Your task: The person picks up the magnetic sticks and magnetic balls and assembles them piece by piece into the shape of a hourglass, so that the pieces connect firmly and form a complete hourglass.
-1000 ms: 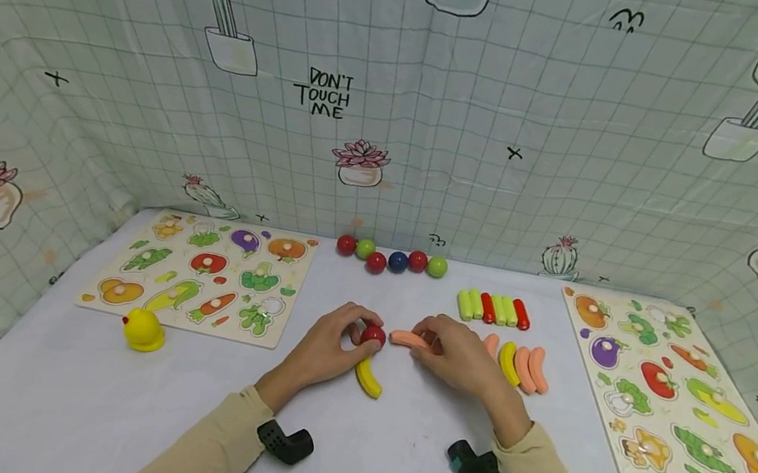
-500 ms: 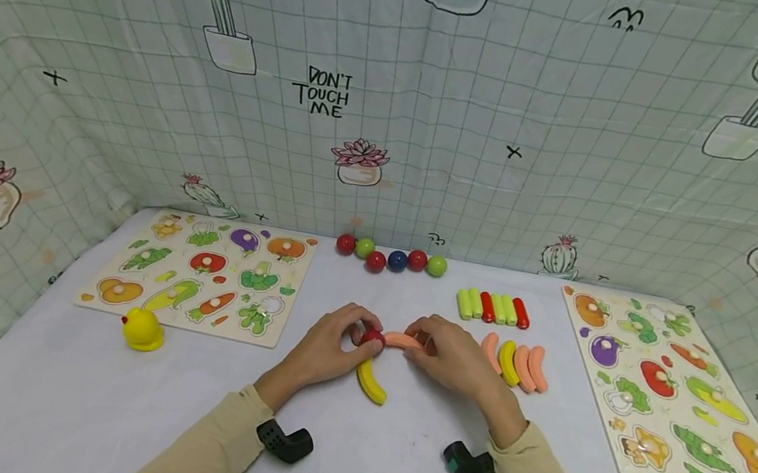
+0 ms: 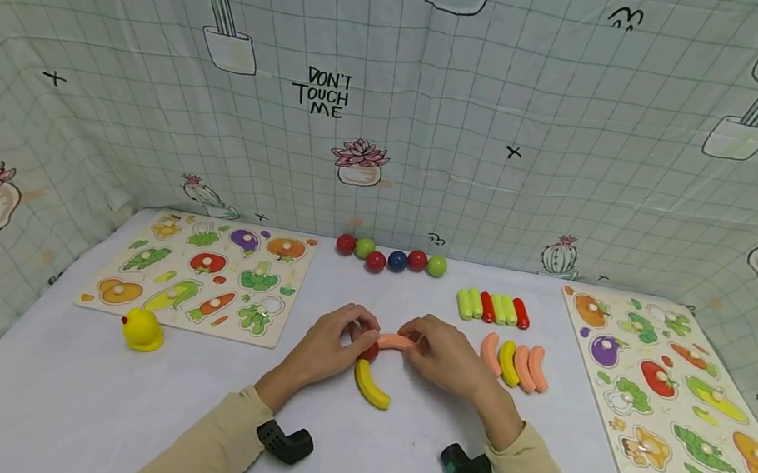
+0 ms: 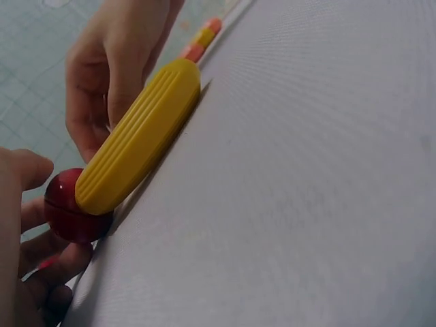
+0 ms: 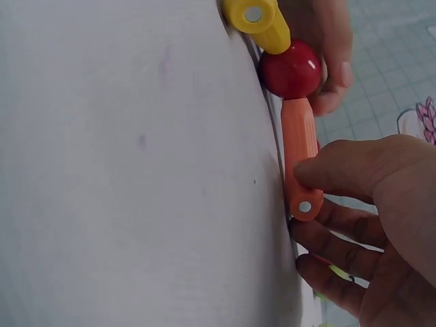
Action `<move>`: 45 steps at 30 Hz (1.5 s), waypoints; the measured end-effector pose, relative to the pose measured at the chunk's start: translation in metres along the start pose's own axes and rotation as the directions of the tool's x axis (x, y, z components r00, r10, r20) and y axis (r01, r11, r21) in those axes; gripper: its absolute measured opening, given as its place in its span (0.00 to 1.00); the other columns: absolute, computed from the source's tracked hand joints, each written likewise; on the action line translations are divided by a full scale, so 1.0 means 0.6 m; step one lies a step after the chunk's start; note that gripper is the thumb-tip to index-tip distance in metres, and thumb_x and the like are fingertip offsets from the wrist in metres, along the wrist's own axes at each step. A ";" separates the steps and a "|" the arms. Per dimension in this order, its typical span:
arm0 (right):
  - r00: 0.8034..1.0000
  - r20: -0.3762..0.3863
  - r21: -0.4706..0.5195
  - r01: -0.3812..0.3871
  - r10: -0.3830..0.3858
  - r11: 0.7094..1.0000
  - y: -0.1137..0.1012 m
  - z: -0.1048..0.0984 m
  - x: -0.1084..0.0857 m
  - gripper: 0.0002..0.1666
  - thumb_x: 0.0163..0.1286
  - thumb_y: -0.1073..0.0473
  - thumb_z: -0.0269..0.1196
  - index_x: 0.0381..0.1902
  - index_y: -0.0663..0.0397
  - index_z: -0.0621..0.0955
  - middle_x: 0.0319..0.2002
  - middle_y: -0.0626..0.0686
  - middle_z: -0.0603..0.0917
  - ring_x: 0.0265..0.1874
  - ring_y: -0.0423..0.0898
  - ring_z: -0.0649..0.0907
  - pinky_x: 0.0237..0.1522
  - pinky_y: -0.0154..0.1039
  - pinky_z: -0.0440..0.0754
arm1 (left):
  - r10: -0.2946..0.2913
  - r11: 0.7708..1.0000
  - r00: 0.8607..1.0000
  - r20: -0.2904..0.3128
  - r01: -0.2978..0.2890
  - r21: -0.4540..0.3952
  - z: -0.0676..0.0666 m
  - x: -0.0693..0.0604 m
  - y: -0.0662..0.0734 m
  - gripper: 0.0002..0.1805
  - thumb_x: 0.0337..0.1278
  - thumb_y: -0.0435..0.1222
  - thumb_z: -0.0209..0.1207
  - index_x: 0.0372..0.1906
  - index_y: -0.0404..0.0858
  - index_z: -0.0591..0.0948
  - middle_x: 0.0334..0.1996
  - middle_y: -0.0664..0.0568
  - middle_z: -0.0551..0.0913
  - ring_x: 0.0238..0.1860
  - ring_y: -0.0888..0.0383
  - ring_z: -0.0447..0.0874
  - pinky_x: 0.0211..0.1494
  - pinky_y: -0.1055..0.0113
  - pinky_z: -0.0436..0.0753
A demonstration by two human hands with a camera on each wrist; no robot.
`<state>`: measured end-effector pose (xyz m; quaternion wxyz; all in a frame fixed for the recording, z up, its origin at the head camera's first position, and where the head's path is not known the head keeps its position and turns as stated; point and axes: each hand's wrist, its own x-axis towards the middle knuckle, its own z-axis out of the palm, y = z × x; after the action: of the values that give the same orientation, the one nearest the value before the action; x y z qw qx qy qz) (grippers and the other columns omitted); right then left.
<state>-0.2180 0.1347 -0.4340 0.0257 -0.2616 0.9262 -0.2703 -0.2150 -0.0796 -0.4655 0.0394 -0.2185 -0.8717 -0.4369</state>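
My left hand [image 3: 329, 346] holds a glossy red ball [image 4: 63, 221] between thumb and fingers, low over the white table. A curved yellow stick [image 3: 370, 387] touches the ball's near side; in the right wrist view its free end carries a silvery disc. From the right, my right hand [image 3: 450, 359] pinches a curved orange-pink stick [image 5: 300, 136], thumb on top and fingers beneath. That stick's far end meets the ball, while its near end shows another small silvery disc. In the head view, the fingers cover part of the ball.
Several coloured balls [image 3: 397, 261] line the back. Short green and red sticks [image 3: 494, 308] lie right of centre, with curved pink and yellow sticks [image 3: 511, 363] nearer. Vegetable puzzle boards [image 3: 237, 266] flank both sides. A yellow toy duck [image 3: 142, 330] stands left.
My right hand has moved left with the orange-pink stick, whose end now touches the red ball. The yellow stick's free end has shifted slightly right and nearer.
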 end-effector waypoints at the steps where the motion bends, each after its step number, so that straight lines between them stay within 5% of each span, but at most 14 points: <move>1: 1.000 -0.004 0.000 0.015 -0.015 1.000 -0.001 0.001 0.000 0.12 0.64 0.59 0.62 0.46 0.52 0.81 0.37 0.47 0.81 0.30 0.39 0.75 0.34 0.32 0.74 | -0.007 1.000 1.000 -0.001 0.007 -0.003 0.000 0.000 0.001 0.05 0.62 0.39 0.58 0.41 0.45 0.78 0.36 0.57 0.77 0.35 0.61 0.72 0.41 0.71 0.72; 7: 0.997 -0.023 0.012 0.080 -0.080 0.997 -0.005 0.010 0.004 0.13 0.63 0.61 0.63 0.46 0.53 0.80 0.37 0.47 0.81 0.33 0.39 0.77 0.37 0.32 0.76 | -0.015 1.000 1.000 0.018 0.015 0.026 0.001 0.002 0.003 0.08 0.60 0.41 0.58 0.42 0.44 0.79 0.31 0.57 0.78 0.31 0.62 0.72 0.36 0.73 0.70; 22: 0.992 -0.057 0.088 0.114 -0.110 0.990 -0.021 0.027 0.012 0.07 0.64 0.60 0.63 0.41 0.48 0.78 0.39 0.45 0.82 0.38 0.39 0.80 0.43 0.37 0.79 | 0.014 0.992 1.000 0.005 -0.015 0.126 0.001 -0.001 0.007 0.10 0.53 0.40 0.61 0.41 0.44 0.80 0.31 0.57 0.78 0.33 0.63 0.72 0.43 0.65 0.64; 33: 0.990 -0.061 0.083 0.134 -0.130 0.987 -0.026 0.028 0.013 0.06 0.62 0.62 0.64 0.37 0.50 0.78 0.36 0.45 0.81 0.38 0.41 0.80 0.43 0.38 0.79 | -0.015 0.989 1.000 0.020 0.012 0.146 0.003 0.001 0.001 0.08 0.53 0.40 0.61 0.39 0.45 0.80 0.30 0.59 0.77 0.33 0.63 0.71 0.43 0.65 0.63; 45: 0.997 -0.058 0.070 0.047 -0.043 0.996 -0.008 -0.008 0.020 0.05 0.65 0.60 0.60 0.39 0.52 0.78 0.35 0.46 0.81 0.36 0.41 0.79 0.45 0.41 0.79 | 0.012 0.983 0.999 0.044 -0.020 0.182 0.006 -0.002 0.006 0.09 0.53 0.39 0.60 0.40 0.47 0.81 0.28 0.60 0.76 0.31 0.64 0.70 0.42 0.66 0.63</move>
<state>-0.2272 0.1277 -0.4264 0.0031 -0.2736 0.9101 -0.3111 -0.2119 -0.0750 -0.4653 0.0443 -0.2303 -0.9068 -0.3503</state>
